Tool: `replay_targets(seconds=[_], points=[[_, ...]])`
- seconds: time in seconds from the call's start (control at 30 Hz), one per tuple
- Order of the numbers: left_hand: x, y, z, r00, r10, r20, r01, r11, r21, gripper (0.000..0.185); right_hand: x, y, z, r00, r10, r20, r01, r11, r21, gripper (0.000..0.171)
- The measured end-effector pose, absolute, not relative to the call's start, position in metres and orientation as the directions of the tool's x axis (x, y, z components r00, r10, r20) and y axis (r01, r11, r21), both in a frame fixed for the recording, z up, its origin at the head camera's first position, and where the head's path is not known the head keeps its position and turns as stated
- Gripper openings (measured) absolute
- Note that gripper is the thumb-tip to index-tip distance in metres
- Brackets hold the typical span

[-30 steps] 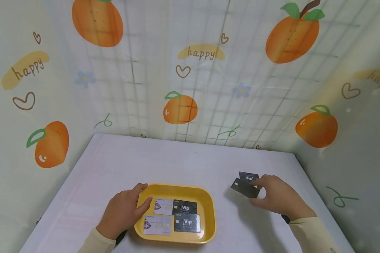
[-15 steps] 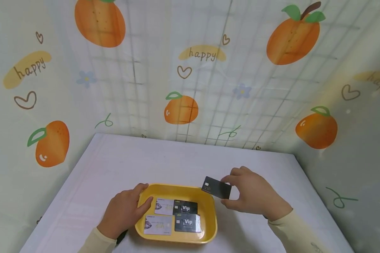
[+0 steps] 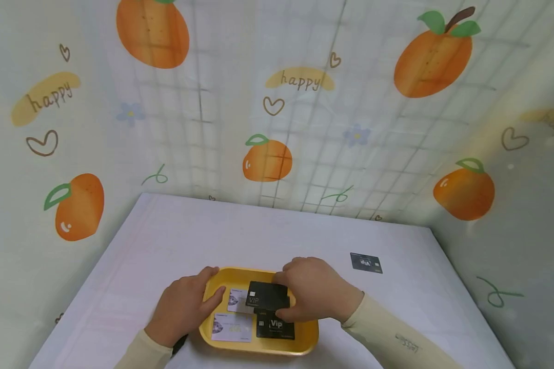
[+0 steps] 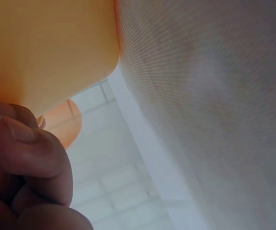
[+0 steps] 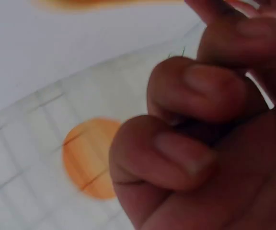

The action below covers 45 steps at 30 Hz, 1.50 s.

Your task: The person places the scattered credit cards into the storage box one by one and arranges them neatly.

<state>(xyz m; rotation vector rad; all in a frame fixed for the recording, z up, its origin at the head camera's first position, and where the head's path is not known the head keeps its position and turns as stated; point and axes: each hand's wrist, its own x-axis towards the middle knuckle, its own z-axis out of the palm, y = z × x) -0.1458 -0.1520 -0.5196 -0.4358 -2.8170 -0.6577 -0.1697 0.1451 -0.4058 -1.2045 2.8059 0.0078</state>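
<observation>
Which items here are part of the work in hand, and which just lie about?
In hand: right hand pinching a black card; left hand on the yellow tray; cards in the tray.
Lying about: dark card on the table.

A lone dark card (image 3: 366,263) lies flat on the white table (image 3: 175,230), well apart from everything else. Behind, a backdrop (image 3: 304,128) printed with oranges, hearts and "happy" wraps round.
</observation>
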Motion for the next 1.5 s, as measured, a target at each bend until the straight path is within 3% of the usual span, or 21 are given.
replay_targets(seconds=[0.23, 0.5, 0.93, 1.33, 1.5], points=[[-0.147, -0.152, -0.521, -0.914, 0.274, 0.3, 0.38, 0.838, 0.392, 0.048, -0.173, 0.109, -0.424, -0.605, -0.785, -0.132, -0.792, 0.61, 0.001, 0.038], [-0.149, -0.149, -0.519, -0.904, 0.286, 0.317, 0.397, 0.839, 0.373, 0.047, -0.177, 0.088, -0.442, -0.575, -0.804, -0.148, -0.817, 0.575, 0.051, 0.038], [-0.148, -0.153, -0.522, -0.898, 0.277, 0.342, 0.403, 0.829, 0.386, 0.044, -0.183, 0.076, -0.452, -0.566, -0.801, -0.194, -0.824, 0.557, 0.104, 0.042], [-0.146, -0.151, -0.521, -0.918, 0.259, 0.301, 0.368, 0.84, 0.4, 0.047, -0.177, 0.084, -0.449, -0.577, -0.794, -0.193, -0.815, 0.575, 0.071, 0.045], [-0.143, -0.149, -0.52, -0.943, 0.221, 0.249, 0.309, 0.86, 0.407, 0.049, -0.175, 0.105, -0.442, -0.6, -0.789, -0.133, -0.796, 0.605, 0.001, 0.051]])
